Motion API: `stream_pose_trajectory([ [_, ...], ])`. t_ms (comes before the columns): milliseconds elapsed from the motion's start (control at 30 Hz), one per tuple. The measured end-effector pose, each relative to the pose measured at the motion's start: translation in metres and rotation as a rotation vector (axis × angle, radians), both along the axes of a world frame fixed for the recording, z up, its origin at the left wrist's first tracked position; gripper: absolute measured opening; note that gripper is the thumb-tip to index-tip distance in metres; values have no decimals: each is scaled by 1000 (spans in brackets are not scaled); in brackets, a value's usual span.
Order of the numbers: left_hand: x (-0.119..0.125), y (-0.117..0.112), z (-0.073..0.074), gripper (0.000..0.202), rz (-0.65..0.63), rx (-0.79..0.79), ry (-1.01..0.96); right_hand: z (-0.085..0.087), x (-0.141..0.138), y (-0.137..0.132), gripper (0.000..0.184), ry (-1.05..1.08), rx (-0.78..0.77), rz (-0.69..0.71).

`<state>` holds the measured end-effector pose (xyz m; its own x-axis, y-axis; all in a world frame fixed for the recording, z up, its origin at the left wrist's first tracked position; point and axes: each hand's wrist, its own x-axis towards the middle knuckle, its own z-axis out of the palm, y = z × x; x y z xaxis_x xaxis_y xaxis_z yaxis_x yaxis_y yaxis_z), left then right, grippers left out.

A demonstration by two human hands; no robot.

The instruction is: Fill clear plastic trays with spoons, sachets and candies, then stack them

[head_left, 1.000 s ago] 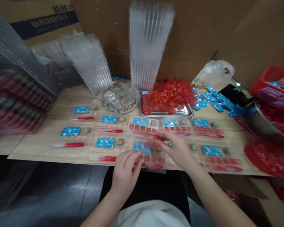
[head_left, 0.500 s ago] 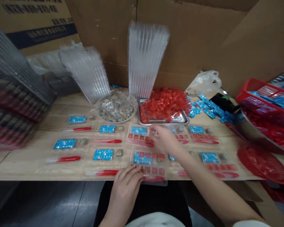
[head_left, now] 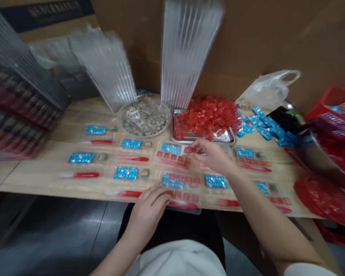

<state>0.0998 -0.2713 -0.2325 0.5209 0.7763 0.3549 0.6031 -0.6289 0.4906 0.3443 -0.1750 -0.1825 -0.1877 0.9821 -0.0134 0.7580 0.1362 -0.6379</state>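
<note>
My right hand [head_left: 211, 156] is over the back middle clear tray, fingertips pinched on a small red square piece [head_left: 189, 149]. In that tray lie a blue packet [head_left: 170, 148], a row of red squares and a blurred red pen-like stick [head_left: 176, 164]. My left hand [head_left: 150, 210] has its fingers closed at the near left corner of the front middle clear plastic tray [head_left: 193, 210], which sticks out over the table edge. Red squares [head_left: 186, 196] sit in this tray, some over its blue packet [head_left: 171, 180]. The left fingertips are partly hidden.
Behind the trays are a bowl of striped small pieces [head_left: 145, 119] and a metal tray [head_left: 231, 141] heaped with red pieces [head_left: 208, 117]. Tall stacks of clear trays [head_left: 186, 57] stand behind. Loose blue packets [head_left: 264, 126] and red baskets [head_left: 327, 107] are on the right.
The view has tilted downward. My right hand has shifted slightly right, its pinched red piece now showing. My left hand stays at the front tray's corner.
</note>
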Motion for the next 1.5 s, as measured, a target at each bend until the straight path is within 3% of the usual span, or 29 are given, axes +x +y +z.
stream_pose_trajectory([
  [133,-1,1,-5,17,-24,-49,12,14,-49,-25,17,-457,53,333],
  [200,-1,1,-6,16,-22,-60,11,15,-69,-25,18,-526,43,461],
  [300,-1,0,-6,15,-26,-64,-1,14,-80,-21,14,-522,58,516],
  [433,0,0,-7,16,-33,-88,-27,4,-83,-23,12,-525,117,496],
  [600,2,3,-5,12,-31,-99,-9,-13,-87,-36,12,-506,138,372],
  [767,-1,5,-2,14,-37,-110,-40,-22,-50,-40,31,-164,145,153],
  [833,-5,5,-2,15,-15,-83,-72,-24,-35,-45,24,-102,162,56],
  [933,-6,6,-3,13,16,-56,-63,-27,-31,-54,16,-71,203,63],
  [1067,-4,11,1,11,6,-13,27,-22,-41,-68,19,-22,293,68],
  [1200,-7,21,23,11,-34,120,-3,-9,-19,-90,36,64,386,-58],
  [1367,-10,27,78,18,-104,237,-92,12,29,-137,65,143,276,-142],
  [1433,-1,28,96,14,-153,161,-128,19,43,-155,69,174,171,-134],
  [1500,18,30,105,7,-187,-48,-180,20,55,-170,59,262,71,-164],
])
